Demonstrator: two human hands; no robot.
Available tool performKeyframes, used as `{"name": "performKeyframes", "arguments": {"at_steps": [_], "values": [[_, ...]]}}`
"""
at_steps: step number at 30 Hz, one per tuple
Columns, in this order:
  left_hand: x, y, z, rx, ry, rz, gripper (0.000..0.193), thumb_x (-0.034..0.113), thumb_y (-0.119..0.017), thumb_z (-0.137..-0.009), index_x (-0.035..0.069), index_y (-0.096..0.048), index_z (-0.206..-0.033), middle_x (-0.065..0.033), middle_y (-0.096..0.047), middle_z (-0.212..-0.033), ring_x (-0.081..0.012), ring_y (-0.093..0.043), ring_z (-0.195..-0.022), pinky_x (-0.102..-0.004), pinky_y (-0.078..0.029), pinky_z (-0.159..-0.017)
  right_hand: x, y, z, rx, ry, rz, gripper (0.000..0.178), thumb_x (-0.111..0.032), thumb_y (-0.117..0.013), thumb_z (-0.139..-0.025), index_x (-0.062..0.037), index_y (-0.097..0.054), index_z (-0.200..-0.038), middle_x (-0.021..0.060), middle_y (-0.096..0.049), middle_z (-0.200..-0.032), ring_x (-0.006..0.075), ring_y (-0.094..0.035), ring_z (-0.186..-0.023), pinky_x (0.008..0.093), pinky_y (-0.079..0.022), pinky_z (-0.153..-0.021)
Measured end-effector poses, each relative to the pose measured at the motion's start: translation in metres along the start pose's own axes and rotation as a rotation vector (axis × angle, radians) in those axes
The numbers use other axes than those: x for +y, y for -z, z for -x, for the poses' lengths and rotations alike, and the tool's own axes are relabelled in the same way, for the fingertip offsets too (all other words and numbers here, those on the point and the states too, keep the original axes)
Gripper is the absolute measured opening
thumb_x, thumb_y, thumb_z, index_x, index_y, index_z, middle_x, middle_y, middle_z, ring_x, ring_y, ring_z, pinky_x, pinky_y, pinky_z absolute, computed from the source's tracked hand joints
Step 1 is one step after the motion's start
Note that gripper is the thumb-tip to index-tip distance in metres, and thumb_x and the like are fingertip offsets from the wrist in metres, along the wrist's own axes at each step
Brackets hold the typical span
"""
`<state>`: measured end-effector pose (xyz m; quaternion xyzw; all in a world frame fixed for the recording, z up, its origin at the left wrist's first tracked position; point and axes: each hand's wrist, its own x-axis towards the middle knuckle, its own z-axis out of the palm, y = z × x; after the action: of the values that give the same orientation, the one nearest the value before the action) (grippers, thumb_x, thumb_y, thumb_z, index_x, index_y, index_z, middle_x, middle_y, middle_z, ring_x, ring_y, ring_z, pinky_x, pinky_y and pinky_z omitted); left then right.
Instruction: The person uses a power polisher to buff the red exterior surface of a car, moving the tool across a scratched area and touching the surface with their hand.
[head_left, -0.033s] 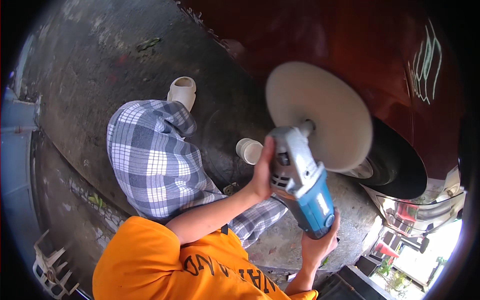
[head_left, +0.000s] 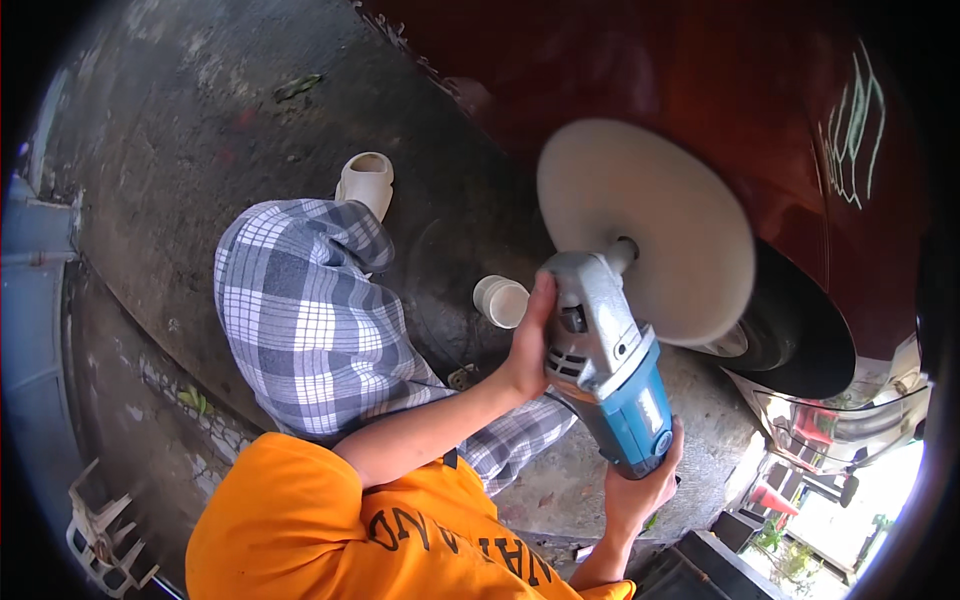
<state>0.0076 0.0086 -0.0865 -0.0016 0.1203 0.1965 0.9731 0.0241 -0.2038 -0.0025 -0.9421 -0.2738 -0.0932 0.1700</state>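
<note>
A blue and silver polisher [head_left: 610, 350] is held between both my hands, its round off-white pad [head_left: 645, 230] up against or very near the dark red car panel [head_left: 620, 70]. Whether the pad touches the paint I cannot tell; its face is turned away. My left hand [head_left: 530, 345] grips the side of the metal gear head, thumb showing along its edge. Around the rear end of the blue body my right hand [head_left: 645, 485] is closed, with part of its fingers hidden behind the tool.
A small white cup [head_left: 502, 302] is on the dark concrete floor [head_left: 440, 250] left of the polisher. Beyond the pad is a car wheel [head_left: 775, 320]. My white clog [head_left: 367, 185] shows past my checked trouser leg. At lower left lies a pale rack-like object [head_left: 100, 535].
The polisher and its pad have shifted slightly to the right, with both my hands still gripping it. The cup and the car have not moved.
</note>
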Motion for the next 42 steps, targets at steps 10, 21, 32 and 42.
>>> {"name": "performKeyframes", "arguments": {"at_steps": [10,21,32,42], "values": [[0.063,0.11,-0.045,0.264,-0.29,-0.083,0.066,0.064,-0.043,-0.094,0.01,-0.054,-0.13,-0.0091,-0.065,-0.116,-0.0238,-0.064,-0.106,-0.0403,-0.05,-0.097,-0.013,-0.124,-0.041,-0.215,0.138,-0.055,0.079,-0.003,-0.074,-0.066,-0.0175,-0.049,-0.139,0.0182,-0.07,-0.103,0.0357,-0.069,-0.093,0.0423,-0.055,-0.08],[0.103,0.069,-0.035,0.094,-0.374,-0.292,0.07,0.063,-0.036,-0.098,0.005,-0.052,-0.131,-0.0107,-0.063,-0.119,-0.0239,-0.063,-0.107,-0.0403,-0.051,-0.094,-0.034,-0.148,-0.045,-0.225,0.083,-0.167,0.079,-0.01,-0.075,-0.063,-0.0171,-0.049,-0.138,0.0143,-0.069,-0.098,0.0327,-0.067,-0.089,0.0418,-0.05,-0.081],[0.103,0.117,-0.046,0.216,-0.355,-0.246,0.065,0.062,-0.041,-0.097,0.009,-0.054,-0.131,-0.005,-0.063,-0.119,-0.0191,-0.061,-0.108,-0.0342,-0.048,-0.094,-0.033,-0.165,-0.038,-0.323,0.107,-0.093,0.082,-0.009,-0.074,-0.066,-0.0189,-0.044,-0.142,0.0086,-0.068,-0.1,0.0295,-0.065,-0.093,0.0412,-0.048,-0.082],[0.132,-0.038,0.021,0.071,-0.387,-0.534,0.062,0.057,-0.042,-0.099,0.003,-0.057,-0.127,-0.0081,-0.066,-0.117,-0.0186,-0.065,-0.103,-0.0328,-0.052,-0.091,-0.101,-0.064,0.001,-0.276,-0.117,-0.371,0.088,-0.018,-0.08,-0.068,-0.0103,-0.037,-0.144,0.0189,-0.068,-0.096,0.0377,-0.067,-0.089,0.0464,-0.051,-0.078]]}}
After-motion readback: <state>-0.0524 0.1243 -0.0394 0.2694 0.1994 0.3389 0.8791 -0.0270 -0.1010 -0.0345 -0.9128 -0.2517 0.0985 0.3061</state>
